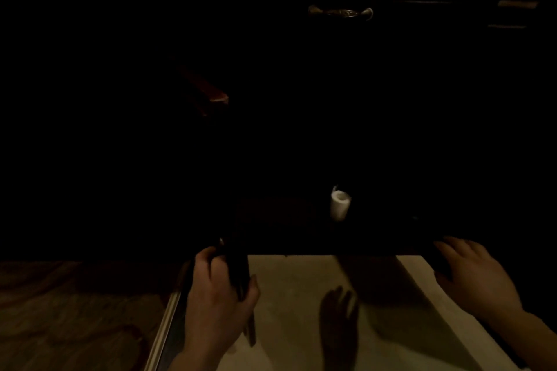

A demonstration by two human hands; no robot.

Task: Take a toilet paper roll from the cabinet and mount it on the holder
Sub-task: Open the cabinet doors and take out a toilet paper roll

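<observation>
The scene is very dark. A white toilet paper roll (340, 205) stands upright inside the open lower part of a dark cabinet (331, 244). My left hand (217, 295) grips the edge of the opened left cabinet door (239, 274) low in the view. My right hand (476, 274) rests with fingers spread on the dark edge of the right door (434, 250). Both hands are nearer to me than the roll and do not touch it. No holder is visible.
A metal drawer handle (340, 12) shines on the dark cabinet front above. A reddish wooden piece (211, 96) juts out at left. A pale tiled floor (286, 295) lies below, with my bare foot (340, 328) on it and a patterned carpet (75, 316) at left.
</observation>
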